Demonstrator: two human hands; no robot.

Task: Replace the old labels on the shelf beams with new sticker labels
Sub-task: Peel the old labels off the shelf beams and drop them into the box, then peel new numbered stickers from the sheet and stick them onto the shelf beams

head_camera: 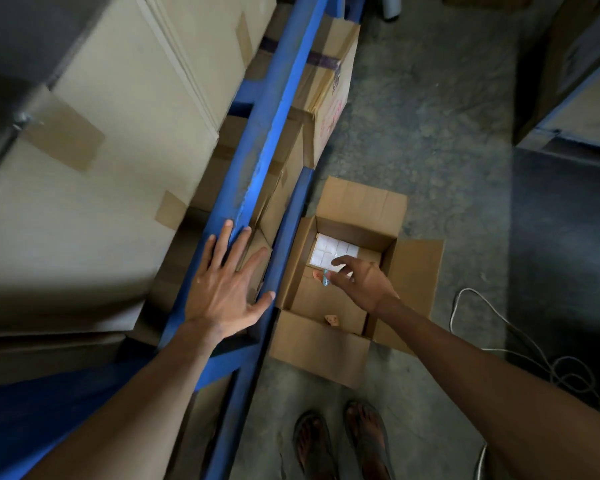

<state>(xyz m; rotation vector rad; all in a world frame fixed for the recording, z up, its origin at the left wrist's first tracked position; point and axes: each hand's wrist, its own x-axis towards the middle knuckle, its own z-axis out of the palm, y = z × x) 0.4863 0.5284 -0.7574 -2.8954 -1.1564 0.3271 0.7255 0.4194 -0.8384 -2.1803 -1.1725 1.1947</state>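
Note:
My left hand (227, 285) lies flat with spread, straight fingers against the blue shelf beam (274, 126). My right hand (361, 280) reaches down over an open cardboard box (361, 202) on the floor, fingers loosely extended above a white sheet of sticker labels (329, 251) inside it. A small pale blue object (324, 278) shows at the right fingertips; whether the fingers pinch it is unclear. Small orange scraps (332, 319) lie on the box bottom.
Large taped cartons (118, 140) fill the shelf on the left, with more cartons (326, 84) on the level below. A grey cable (520, 344) coils on the concrete floor at right. My sandalled feet (343, 441) stand near the bottom edge.

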